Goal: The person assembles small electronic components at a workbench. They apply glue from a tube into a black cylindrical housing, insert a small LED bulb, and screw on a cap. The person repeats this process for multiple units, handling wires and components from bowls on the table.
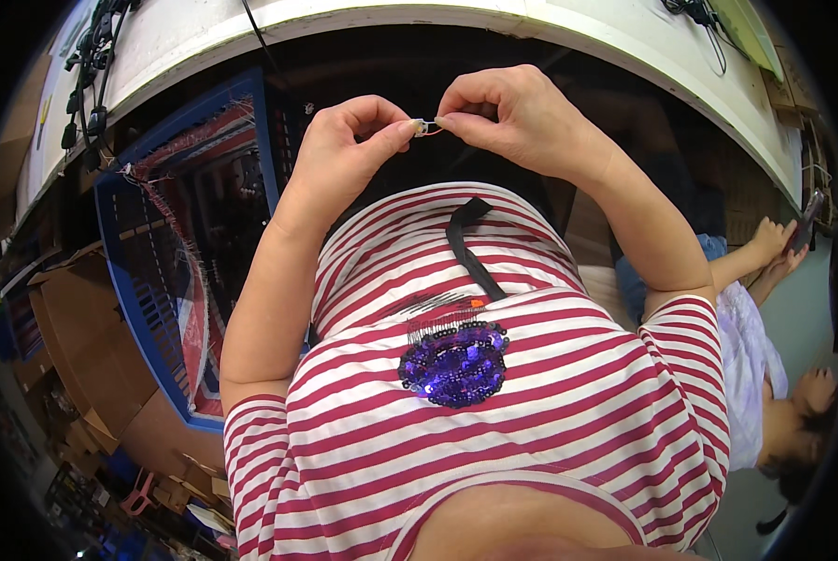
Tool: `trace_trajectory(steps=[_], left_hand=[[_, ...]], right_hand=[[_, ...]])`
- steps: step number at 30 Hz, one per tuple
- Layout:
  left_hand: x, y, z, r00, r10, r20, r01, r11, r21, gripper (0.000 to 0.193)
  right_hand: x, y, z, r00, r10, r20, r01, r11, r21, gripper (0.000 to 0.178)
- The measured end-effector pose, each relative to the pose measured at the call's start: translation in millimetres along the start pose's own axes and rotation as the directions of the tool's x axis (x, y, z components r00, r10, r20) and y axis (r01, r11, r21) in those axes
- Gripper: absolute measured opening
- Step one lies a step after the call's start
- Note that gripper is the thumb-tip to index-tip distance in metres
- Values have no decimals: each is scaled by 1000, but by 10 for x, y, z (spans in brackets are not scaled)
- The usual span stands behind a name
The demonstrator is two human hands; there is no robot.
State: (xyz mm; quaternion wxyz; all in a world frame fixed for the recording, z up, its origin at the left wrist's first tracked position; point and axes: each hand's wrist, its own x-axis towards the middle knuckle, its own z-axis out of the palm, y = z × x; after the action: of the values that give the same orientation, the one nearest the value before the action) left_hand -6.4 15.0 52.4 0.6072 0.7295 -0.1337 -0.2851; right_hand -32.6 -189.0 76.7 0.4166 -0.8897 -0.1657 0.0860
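Between my two hands, in front of my waist, is a small white connector [423, 126] with thin wires, one of them reddish. My left hand [356, 150] pinches the connector's left end between thumb and forefinger. From the right, my right hand [517, 117] is closed in a pinch on the thin wires [432, 130] close to the connector. Its fingertips hide the wires' far ends. Both hands are held up just below the table edge, with the connector and wires stretched across the short gap between them.
A white table [363, 21] curves across the top, with black cables [90, 79] at its left. A blue plastic basket [129, 280] with a red-and-white woven liner stands at left, beside cardboard boxes [92, 327]. At right, another person [746, 346] holds a phone [805, 224].
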Motion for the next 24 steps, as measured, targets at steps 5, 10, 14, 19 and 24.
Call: trace_trajectory(steps=[5, 10, 14, 19, 24], left_hand=[[24, -53, -11, 999, -23, 36, 32, 961, -275, 17], [5, -62, 43, 996, -33, 86, 73, 852, -518, 18], [22, -119, 109, 997, -53, 49, 72, 709, -701, 16], [58, -135, 171, 998, -63, 22, 59, 661, -748, 15], [31, 19, 11, 999, 6, 34, 10, 894, -447, 16]], right_hand=[[28, 0, -1, 998, 52, 37, -55, 995, 86, 15], [0, -6, -1, 989, 112, 98, -139, 930, 340, 16], [-23, 9, 122, 983, -21, -181, 69, 963, 260, 17], [16, 142, 292, 840, -307, -448, 326, 945, -36, 15], [48, 188, 179, 916, -245, -316, 316, 928, 198, 10]])
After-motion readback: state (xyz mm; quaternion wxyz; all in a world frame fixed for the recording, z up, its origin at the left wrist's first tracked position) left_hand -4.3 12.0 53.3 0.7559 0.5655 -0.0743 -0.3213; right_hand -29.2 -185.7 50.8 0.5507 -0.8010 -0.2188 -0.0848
